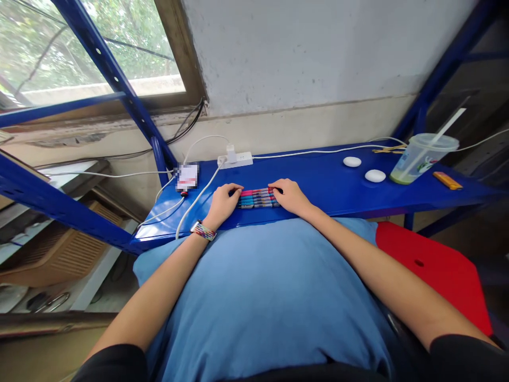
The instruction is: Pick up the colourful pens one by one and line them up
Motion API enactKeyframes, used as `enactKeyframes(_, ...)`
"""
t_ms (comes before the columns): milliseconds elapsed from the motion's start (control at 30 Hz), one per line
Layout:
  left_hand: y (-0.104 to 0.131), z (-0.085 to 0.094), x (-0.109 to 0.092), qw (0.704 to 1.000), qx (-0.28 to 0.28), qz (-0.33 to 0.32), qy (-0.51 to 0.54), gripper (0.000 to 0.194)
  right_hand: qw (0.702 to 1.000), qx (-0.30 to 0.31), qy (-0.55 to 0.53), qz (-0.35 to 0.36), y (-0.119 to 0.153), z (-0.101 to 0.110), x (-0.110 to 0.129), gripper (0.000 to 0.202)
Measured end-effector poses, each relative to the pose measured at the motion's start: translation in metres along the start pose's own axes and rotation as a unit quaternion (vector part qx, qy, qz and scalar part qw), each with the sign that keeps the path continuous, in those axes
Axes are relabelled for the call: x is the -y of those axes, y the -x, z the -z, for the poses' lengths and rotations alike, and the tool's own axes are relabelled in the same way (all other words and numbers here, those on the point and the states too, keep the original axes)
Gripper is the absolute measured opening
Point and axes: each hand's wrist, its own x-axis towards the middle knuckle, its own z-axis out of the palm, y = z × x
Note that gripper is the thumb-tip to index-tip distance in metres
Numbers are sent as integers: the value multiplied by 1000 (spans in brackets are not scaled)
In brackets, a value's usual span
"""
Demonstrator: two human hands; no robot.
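Several pens (257,198) lie side by side in a flat row on the blue table, pink ones at the far side, then blue and dark ones nearer me. My left hand (225,201), with a watch on a patterned band (203,229) at its wrist, curls around the left ends of the row. At the right ends, my right hand (291,195) has its thumb and fingers closed against the pens. Both hands rest low at the table's front edge. The fingers partly hide the pen ends.
A white power strip (235,159) with cables lies behind the pens. At left is a blurred white item (186,176). Rightward are two white oval objects (375,175), a plastic cup (423,157) with a straw, and an orange box (447,180). A red stool (433,265) stands at right.
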Motion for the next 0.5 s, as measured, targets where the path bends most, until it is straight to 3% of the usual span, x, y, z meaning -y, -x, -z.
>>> enactKeyframes(500,-8,-2,1,999,-5,21,44,25,991,-69,-105,-52,-11,-3,-1,34)
